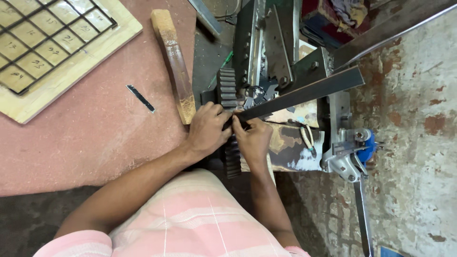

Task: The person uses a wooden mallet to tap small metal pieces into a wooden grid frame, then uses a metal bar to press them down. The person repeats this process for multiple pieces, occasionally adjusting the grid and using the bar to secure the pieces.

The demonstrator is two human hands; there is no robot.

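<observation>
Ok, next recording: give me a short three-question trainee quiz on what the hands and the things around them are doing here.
1. True or false: both hands grip the near end of the flat dark metal bar.
2. Which lies on the reddish table nearest the left hand?
A. the wooden block
B. the wooden board with a wire grid
C. the small black strip
3. Fill in: directly beside the right hand runs a black toothed ____.

Key: 1 true; 2 A; 3 rack.
</observation>
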